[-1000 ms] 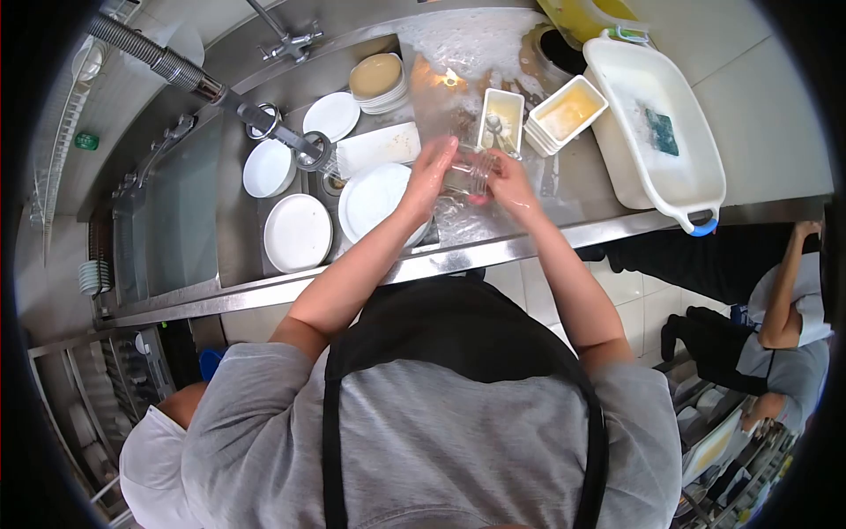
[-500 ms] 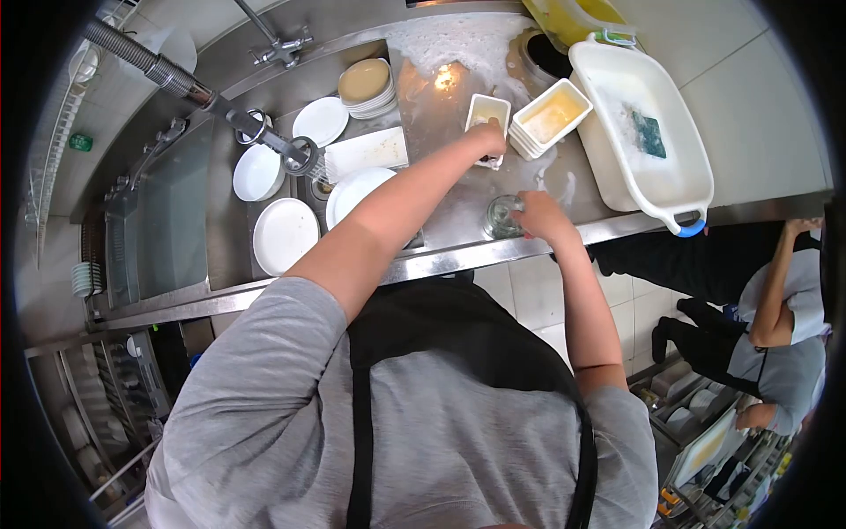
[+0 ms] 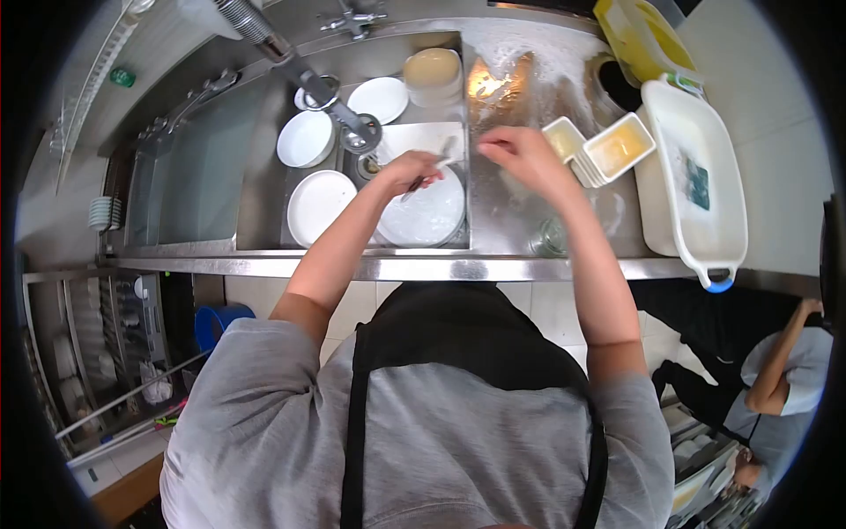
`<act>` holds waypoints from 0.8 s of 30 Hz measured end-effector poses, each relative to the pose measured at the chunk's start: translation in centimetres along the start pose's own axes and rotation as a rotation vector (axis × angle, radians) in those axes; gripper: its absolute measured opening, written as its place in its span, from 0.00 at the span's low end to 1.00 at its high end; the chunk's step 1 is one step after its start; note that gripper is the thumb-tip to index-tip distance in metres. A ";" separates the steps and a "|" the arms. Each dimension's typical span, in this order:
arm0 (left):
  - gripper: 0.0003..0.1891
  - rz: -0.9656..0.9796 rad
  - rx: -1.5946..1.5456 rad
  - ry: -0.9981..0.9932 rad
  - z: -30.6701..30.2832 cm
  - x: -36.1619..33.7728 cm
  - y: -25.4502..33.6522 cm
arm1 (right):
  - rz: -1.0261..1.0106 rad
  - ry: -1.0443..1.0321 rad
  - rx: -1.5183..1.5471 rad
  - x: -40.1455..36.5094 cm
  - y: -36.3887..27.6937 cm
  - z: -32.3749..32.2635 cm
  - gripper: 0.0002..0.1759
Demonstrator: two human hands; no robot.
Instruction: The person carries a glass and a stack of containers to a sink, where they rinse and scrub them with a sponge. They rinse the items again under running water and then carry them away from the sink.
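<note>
My left hand (image 3: 412, 171) is closed round a slim piece of metal cutlery (image 3: 449, 152) above the sink; its blurred end hides whether it is a spoon or fork. Below that hand lies a wet white plate (image 3: 425, 212), with a white rectangular dish (image 3: 410, 139) behind it. My right hand (image 3: 524, 157) hovers over the steel counter left of the tubs, its fingers curled together; whatever they hold, if anything, is hidden. Near my right forearm a clear glass (image 3: 549, 238) rests on the counter. Stacked cream rectangular tubs (image 3: 619, 148) and a smaller tub (image 3: 564, 138) sit beyond that hand.
A hanging spray nozzle (image 3: 359, 134) runs over the sink near a white bowl (image 3: 306, 138) and round plates (image 3: 322, 209). On the right stands a white basin (image 3: 656, 189) with a green scouring pad (image 3: 697, 183). Another person (image 3: 780, 379) is at far right.
My left hand has moved left from the small tub to above the sink, carrying cutlery. My right hand has let go of the glass and moved up and left. The view has shifted.
</note>
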State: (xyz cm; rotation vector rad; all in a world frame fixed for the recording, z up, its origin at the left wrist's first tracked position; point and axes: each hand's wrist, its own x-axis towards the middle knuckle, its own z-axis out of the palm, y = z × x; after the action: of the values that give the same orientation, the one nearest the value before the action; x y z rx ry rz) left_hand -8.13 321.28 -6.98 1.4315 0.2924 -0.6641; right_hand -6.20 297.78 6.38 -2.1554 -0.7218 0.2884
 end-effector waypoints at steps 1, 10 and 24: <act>0.12 -0.077 -0.072 0.126 -2.4 0.0 -1.9 | -0.056 -0.023 0.052 2.5 1.1 2.8 0.13; 0.07 0.009 -0.600 0.308 -10.8 0.2 -6.2 | 0.121 -0.208 0.431 14.0 2.2 21.4 0.13; 0.08 0.144 -0.097 0.093 -12.2 -2.4 -8.2 | 0.036 -0.220 -0.051 15.3 0.8 19.6 0.21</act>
State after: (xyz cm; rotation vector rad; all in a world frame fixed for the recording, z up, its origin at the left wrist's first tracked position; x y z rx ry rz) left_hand -12.34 333.67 -14.03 1.3783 0.2875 -0.4612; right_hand -2.00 318.93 -6.10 -2.2087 -0.8217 0.5377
